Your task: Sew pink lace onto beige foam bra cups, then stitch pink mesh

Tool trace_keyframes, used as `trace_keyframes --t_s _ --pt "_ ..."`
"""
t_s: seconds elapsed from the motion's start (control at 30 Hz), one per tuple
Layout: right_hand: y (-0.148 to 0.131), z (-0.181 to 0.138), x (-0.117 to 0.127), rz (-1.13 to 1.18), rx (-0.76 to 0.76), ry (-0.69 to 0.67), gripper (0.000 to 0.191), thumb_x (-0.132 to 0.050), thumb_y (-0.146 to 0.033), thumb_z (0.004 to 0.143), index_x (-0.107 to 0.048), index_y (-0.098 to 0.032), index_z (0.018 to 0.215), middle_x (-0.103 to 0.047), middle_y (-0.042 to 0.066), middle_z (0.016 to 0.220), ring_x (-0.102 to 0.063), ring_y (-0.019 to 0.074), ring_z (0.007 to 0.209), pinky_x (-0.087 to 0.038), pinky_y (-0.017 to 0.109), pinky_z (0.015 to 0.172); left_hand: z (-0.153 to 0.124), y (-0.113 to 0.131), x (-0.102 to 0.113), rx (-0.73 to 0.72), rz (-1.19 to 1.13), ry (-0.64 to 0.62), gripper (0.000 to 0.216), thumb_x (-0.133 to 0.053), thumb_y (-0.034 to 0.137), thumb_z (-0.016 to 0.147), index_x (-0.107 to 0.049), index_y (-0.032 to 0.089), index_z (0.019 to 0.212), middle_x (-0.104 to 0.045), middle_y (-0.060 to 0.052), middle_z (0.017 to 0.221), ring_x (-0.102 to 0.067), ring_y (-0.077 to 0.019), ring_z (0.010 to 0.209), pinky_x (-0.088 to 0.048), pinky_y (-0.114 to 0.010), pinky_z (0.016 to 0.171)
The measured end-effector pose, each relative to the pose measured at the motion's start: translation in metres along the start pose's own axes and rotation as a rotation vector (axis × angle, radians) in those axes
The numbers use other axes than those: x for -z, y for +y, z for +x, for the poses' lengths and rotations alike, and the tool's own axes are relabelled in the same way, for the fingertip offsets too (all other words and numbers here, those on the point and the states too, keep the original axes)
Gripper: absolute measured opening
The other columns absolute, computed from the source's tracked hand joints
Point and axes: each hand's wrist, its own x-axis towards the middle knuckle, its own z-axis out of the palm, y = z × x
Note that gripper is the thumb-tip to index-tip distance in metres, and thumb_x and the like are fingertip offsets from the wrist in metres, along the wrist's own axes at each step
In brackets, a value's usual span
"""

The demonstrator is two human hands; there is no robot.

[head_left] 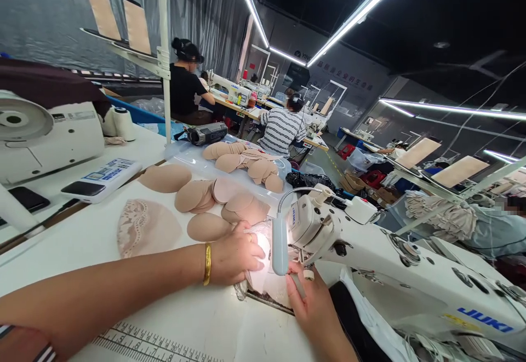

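"What's on the head feed?"
"I see the left hand (pixel 234 252) curled on pale fabric (pixel 258 282) by a lit lamp (pixel 280 247)."
"And the right hand (pixel 314 299)?"
"I make it out at the fabric's right side, near the sewing machine (pixel 370 247)."
"Beyond?"
"Beige ovals (pixel 209 227), some overlapping in piles."

The cloth piece (pixel 258 281) under the lamplight is looking thin and smooth; the beige oval pads (pixel 209 227) are showing matt, fabric-like faces; the lace piece (pixel 139 228) is pairing patterned lace with plainer cloth; the tabletop (pixel 205 318) is reflecting softly, smooth as laminate; the sewing machine (pixel 382 258) is wearing glossy white paint; its lamp (pixel 279 246) is showing smooth grey plastic; the bracelet (pixel 207 263) is gleaming like polished gold-coloured metal; the tray (pixel 184 156) is shining as translucent plastic; the curtain (pixel 213 22) is glinting along its creased folds.
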Motion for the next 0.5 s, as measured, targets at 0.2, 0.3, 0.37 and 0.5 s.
trace_keyframes --t_s 0.2,0.3,0.37,0.5 --pt "-0.013 0.004 0.005 0.045 0.074 -0.212 0.025 -0.044 -0.014 0.104 -0.061 -0.025 0.118 -0.069 0.004 0.094 -0.063 0.0228 0.083 -0.053 0.035 0.074 -0.005 0.016 0.007 -0.041 0.040 0.039 0.015 -0.069 0.014 0.080 -0.060 0.021 0.070 -0.066 0.001 0.075 -0.055 -0.0210 0.072 -0.036 -0.047 0.088" --pt "-0.020 0.005 0.007 0.063 0.094 -0.304 0.028 -0.044 -0.011 0.101 -0.063 -0.027 0.115 -0.064 0.003 0.090 -0.059 0.0226 0.083 -0.048 0.032 0.069 -0.008 0.025 0.012 -0.058 0.051 0.038 0.019 -0.068 0.017 0.084 -0.058 0.021 0.068 -0.064 0.002 0.071 -0.053 -0.0201 0.067 -0.036 -0.048 0.087" --pt "-0.022 0.004 0.006 0.059 0.081 -0.334 0.029 -0.044 -0.010 0.101 -0.065 -0.027 0.111 -0.062 0.003 0.089 -0.057 0.0227 0.082 -0.046 0.031 0.067 -0.009 0.029 0.012 -0.068 0.060 0.040 0.018 -0.069 0.018 0.084 -0.058 0.021 0.069 -0.064 0.003 0.071 -0.051 -0.0193 0.064 -0.036 -0.049 0.086" --pt "-0.020 0.001 0.000 0.048 0.048 -0.322 0.030 -0.043 -0.010 0.100 -0.066 -0.026 0.110 -0.060 0.004 0.089 -0.057 0.0230 0.081 -0.045 0.032 0.067 -0.009 0.030 0.006 -0.065 0.091 0.050 0.018 -0.069 0.016 0.081 -0.057 0.020 0.069 -0.062 0.002 0.069 -0.050 -0.0185 0.062 -0.036 -0.051 0.090"
